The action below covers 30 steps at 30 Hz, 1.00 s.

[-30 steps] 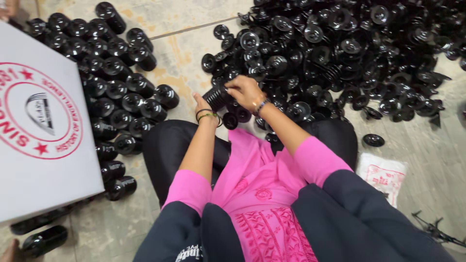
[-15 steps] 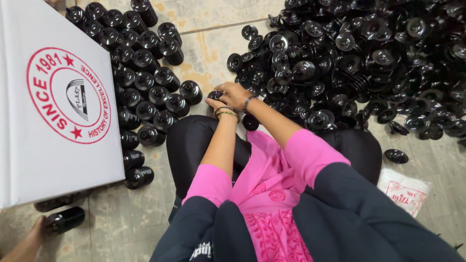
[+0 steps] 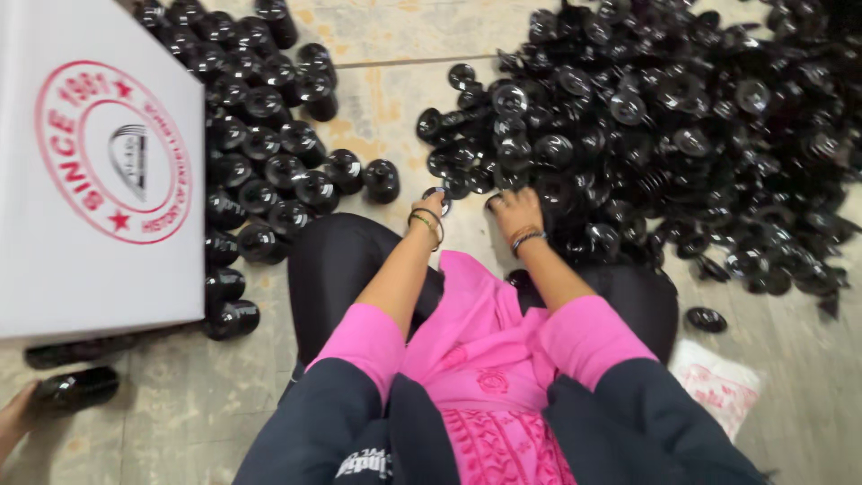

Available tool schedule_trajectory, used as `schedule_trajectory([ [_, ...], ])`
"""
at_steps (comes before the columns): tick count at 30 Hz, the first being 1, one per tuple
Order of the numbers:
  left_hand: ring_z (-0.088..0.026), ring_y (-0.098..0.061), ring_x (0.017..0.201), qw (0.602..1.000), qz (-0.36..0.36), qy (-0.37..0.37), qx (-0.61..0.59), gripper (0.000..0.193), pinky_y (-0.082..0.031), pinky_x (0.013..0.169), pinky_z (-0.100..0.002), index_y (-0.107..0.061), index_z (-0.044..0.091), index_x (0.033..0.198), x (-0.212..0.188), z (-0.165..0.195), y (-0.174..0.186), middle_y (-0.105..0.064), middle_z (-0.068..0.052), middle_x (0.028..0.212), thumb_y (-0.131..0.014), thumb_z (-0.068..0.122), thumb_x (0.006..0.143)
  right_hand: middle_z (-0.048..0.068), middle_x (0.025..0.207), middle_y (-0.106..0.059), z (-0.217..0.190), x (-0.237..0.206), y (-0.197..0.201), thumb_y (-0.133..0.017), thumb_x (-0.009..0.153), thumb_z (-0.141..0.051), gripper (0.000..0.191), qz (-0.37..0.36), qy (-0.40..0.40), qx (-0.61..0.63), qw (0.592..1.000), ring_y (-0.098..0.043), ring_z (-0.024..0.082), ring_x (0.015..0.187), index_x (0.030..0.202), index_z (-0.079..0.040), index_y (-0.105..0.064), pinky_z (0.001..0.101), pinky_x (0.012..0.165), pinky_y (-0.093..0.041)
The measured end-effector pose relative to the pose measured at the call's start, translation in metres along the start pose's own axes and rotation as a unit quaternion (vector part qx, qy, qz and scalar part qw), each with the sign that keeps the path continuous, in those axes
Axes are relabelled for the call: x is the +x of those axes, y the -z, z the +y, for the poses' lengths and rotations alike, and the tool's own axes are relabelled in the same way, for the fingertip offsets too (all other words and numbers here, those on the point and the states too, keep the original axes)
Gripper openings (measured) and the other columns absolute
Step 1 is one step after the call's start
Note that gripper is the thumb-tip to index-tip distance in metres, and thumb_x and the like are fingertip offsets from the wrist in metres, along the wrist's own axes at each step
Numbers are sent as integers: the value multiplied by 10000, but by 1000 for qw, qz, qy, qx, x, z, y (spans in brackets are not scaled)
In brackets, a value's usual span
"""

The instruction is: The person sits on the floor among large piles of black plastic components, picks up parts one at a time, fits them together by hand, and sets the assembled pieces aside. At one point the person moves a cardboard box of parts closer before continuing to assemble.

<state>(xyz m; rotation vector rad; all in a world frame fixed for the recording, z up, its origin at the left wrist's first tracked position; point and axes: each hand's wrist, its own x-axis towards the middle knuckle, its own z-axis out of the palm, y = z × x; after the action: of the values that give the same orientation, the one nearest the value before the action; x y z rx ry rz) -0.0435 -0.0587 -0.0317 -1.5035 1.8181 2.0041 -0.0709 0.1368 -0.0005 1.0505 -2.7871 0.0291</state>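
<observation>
I sit on a tiled floor in pink sleeves and dark trousers. A big loose pile of black round parts (image 3: 664, 126) lies ahead and to the right. My left hand (image 3: 429, 214), with bangles at the wrist, stretches forward, and its fingertips touch a small black disc (image 3: 439, 192) at the pile's near edge. My right hand (image 3: 518, 212) lies palm down on the edge of the pile. Its fingers are curled among the parts and hidden. Rows of black cylinder pieces (image 3: 260, 135) stand packed together on the left.
A white cardboard box (image 3: 99, 269) with a red round stamp stands at the left. Another person's hand (image 3: 13, 418) shows at the bottom left by a black cylinder (image 3: 76, 388). A white printed bag (image 3: 718, 386) and a lone black disc (image 3: 707, 319) lie at the right.
A second ago both hands held a black cylinder piece together. They carried it towards the left rows, then parted, and now both reach to the pile without it.
</observation>
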Motion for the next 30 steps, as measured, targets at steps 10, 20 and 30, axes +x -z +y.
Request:
schedule_trajectory([
  [10,-251,-588,1036,970,-243,28,-12,493,-507,787,-476,-662,158,1269,-26,-13,-22,-630,-53,1216,-735,425,862,123,1055,-733,55,-46,30,-777,964,-243,200,187,-241,301,903,-717,269,938,1071,-77,-746,393,847,-585],
  [20,-320,-659,1042,882,-307,-6,-357,304,-660,823,-535,-605,122,1259,-3,13,-8,-650,-120,1157,-592,164,959,136,1076,-655,-25,29,20,-743,902,-138,309,153,-120,431,881,-675,257,930,1192,-57,-674,337,777,-581],
  [30,-283,-660,743,967,-107,-21,-230,353,-659,540,-464,-646,-70,977,23,22,-3,-645,-127,922,-575,276,981,105,987,-711,-66,48,-20,-686,890,-162,108,-77,-106,349,928,-689,290,968,952,-133,-769,385,856,-546],
])
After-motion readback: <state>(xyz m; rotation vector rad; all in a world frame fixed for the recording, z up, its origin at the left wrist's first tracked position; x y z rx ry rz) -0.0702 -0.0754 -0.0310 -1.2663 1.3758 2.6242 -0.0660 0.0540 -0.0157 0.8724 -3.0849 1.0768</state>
